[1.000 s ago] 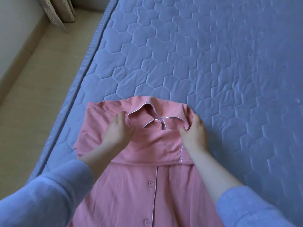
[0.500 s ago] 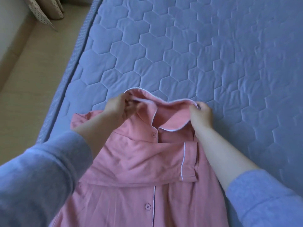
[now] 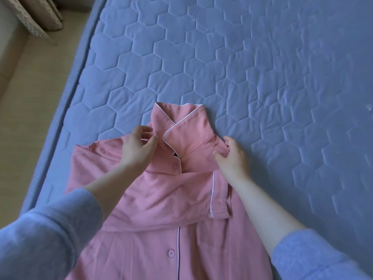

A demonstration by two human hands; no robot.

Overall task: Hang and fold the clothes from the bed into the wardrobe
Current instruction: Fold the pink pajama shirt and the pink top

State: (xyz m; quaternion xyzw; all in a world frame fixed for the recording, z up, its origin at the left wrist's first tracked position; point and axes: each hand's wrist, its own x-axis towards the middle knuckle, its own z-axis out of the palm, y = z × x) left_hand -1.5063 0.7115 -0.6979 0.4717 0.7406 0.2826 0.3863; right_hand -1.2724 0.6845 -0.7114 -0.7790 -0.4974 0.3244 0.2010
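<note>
- Pink shirt (image 3: 161, 209) lies face up on the bed (image 3: 262, 87), near its left edge.
- Collar (image 3: 181, 126), folded down 1 s ago, now stands up flat.
- Left hand (image 3: 137, 150) is loose beside the collar; right hand (image 3: 232, 156) pinches the shoulder fabric.
- Judgement: smoothing before folding; wardrobe step not yet begun.

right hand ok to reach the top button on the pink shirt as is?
Probably yes. The right hand sits at the collar's right side, the top button lies close by to its left, uncovered, with only flat shirt between.
</note>
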